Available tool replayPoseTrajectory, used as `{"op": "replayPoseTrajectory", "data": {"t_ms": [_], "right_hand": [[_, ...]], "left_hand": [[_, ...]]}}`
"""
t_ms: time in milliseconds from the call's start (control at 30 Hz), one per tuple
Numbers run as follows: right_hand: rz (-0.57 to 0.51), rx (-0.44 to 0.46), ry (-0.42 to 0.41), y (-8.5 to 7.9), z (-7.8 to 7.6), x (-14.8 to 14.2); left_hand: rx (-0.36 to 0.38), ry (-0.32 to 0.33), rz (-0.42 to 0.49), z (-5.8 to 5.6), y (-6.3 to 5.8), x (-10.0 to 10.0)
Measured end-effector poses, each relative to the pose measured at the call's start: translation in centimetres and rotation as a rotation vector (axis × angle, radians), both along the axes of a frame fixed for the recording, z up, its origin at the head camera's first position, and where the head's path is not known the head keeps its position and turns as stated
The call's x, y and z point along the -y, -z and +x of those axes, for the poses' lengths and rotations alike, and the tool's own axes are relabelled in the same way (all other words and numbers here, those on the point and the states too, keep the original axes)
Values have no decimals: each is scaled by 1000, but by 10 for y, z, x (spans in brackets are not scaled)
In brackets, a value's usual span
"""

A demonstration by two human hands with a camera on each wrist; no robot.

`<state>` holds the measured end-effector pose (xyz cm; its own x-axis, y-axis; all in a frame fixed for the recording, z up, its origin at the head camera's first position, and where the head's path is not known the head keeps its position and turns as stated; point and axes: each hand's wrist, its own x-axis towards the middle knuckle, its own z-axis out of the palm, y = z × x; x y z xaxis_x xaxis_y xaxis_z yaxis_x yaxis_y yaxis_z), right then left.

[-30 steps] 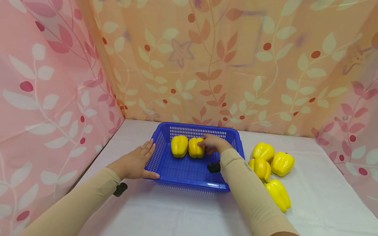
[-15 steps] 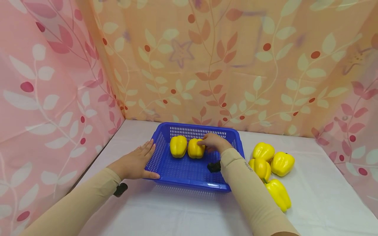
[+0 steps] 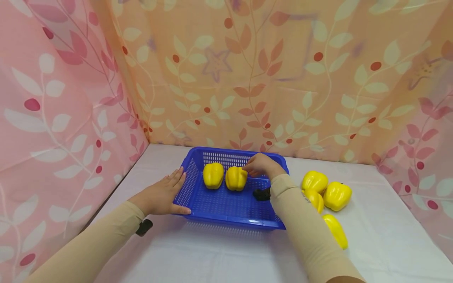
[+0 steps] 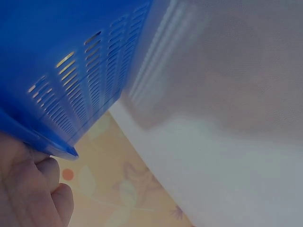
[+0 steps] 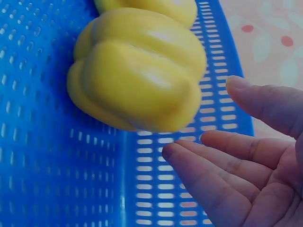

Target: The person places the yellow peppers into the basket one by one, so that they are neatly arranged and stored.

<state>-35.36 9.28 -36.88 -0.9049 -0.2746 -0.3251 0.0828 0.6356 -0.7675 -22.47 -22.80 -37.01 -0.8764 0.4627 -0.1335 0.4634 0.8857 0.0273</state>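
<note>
Two yellow bell peppers stand side by side at the back of a blue plastic basket [image 3: 226,220], a left one [image 3: 213,176] and a right one [image 3: 236,179]. My right hand [image 3: 260,165] is inside the basket, just right of the right pepper. In the right wrist view, a gap shows between this pepper [image 5: 137,71] and the extended fingers [image 5: 213,184] and thumb. My left hand [image 3: 161,195] rests on the basket's left rim, fingers spread and thumb at the front corner. The left wrist view shows its fingers [image 4: 47,184] against the basket's outer edge.
Several more yellow bell peppers lie on the white table [image 3: 212,255] right of the basket, including one at the back [image 3: 315,181] and one at the front [image 3: 335,231], partly behind my right sleeve [image 3: 308,224]. Patterned curtains [image 3: 230,78] enclose the back and sides.
My right hand has let go of the right pepper and drawn slightly up and right. Both basket peppers earlier shifted a little left. My left hand stays at the rim.
</note>
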Motion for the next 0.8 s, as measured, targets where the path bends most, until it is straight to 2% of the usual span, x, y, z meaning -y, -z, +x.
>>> {"op": "replayPoseTrajectory", "data": {"t_ms": [433, 800], "right_hand": [[-87, 10, -38, -7, 0, -20], [-189, -1, -59, -38, 11, -44]], "left_hand": [[10, 3, -15, -1, 1, 0], [1, 4, -34, -3, 2, 1]]}}
